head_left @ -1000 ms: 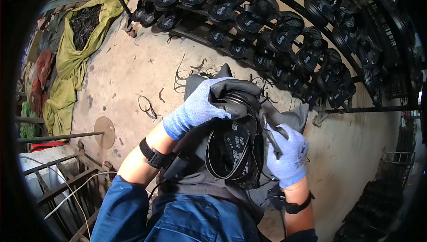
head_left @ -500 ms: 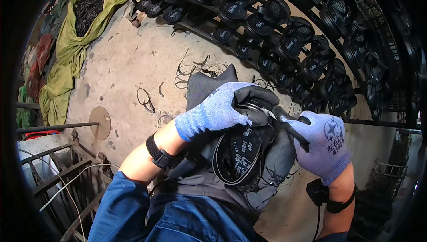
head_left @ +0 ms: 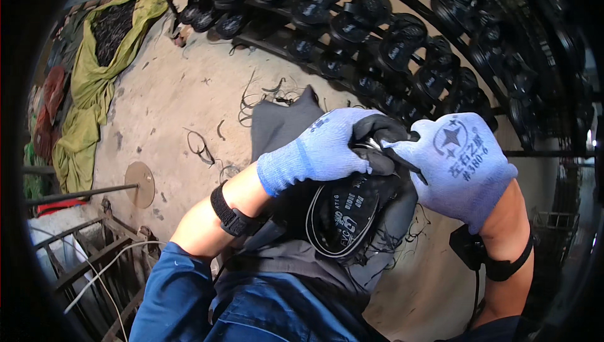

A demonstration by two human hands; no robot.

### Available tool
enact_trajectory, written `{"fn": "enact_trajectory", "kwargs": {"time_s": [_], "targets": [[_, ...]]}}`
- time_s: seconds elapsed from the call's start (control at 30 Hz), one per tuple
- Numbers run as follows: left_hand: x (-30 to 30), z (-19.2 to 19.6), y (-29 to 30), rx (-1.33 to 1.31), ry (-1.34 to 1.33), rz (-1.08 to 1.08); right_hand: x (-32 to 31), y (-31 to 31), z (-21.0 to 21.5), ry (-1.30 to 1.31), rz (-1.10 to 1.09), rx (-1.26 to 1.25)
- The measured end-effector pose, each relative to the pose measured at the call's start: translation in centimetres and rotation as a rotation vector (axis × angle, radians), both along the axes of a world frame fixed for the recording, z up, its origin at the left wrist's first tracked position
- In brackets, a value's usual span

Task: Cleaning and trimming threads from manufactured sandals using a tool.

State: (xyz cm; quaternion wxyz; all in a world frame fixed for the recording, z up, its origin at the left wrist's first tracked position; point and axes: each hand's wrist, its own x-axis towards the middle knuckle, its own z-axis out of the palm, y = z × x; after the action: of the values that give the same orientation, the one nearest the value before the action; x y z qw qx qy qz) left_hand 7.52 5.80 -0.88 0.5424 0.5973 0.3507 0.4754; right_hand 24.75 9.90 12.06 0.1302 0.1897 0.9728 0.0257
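A black sandal [head_left: 343, 219] with a pale line round its edge and white print on its underside or footbed lies over my lap. My left hand [head_left: 336, 144], in a blue knit glove with black-coated fingers, is closed round the sandal's far end. My right hand [head_left: 462, 162], gloved alike, is closed close beside it, its fingertips meeting the left fingers at that end. A small shiny sliver shows between the two hands; what the right fingers grip is mostly hidden. Grey cloth [head_left: 283, 128] covers my lap beneath the sandal.
Racks of black sandals [head_left: 402, 40] stand ahead and to the right. Thin black trimmings [head_left: 200, 147] lie on the floor. A yellow-green sheet [head_left: 85, 109] holding dark scraps lies at the far left, with a metal frame [head_left: 94, 247] and round base plate [head_left: 139, 185] nearer.
My right hand has moved up and turned, its wrist swinging outward to the right, fingers nearer the left hand's. My left hand and the sandal have shifted slightly right. The view has also shifted.
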Motion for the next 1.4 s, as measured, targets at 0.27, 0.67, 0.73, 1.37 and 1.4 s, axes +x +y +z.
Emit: {"fn": "enact_trajectory", "kwargs": {"time_s": [0.27, 0.67, 0.73, 1.37, 1.4], "targets": [[11.9, 10.3, 5.6, 0.577, 0.642, -0.657, 14.7, -10.1, 1.7, 0.337, -0.628, 0.19], [20.9, -2.2, -3.1, 0.051, 0.554, -0.915, 21.4, -29.6, -14.0, 1.064, -1.505, -0.344], [21.2, -1.8, -3.6, 0.037, 0.571, -0.95, 21.5, -30.1, -14.1, 1.027, -1.466, -0.281], [20.7, -2.6, -5.5, 0.169, 0.725, -0.829, 23.1, -28.2, -10.6, 0.691, -1.387, -0.427], [20.7, -2.7, -5.5, 0.166, 0.753, -0.833, 23.2, -27.8, -10.5, 0.661, -1.377, -0.436]]}}
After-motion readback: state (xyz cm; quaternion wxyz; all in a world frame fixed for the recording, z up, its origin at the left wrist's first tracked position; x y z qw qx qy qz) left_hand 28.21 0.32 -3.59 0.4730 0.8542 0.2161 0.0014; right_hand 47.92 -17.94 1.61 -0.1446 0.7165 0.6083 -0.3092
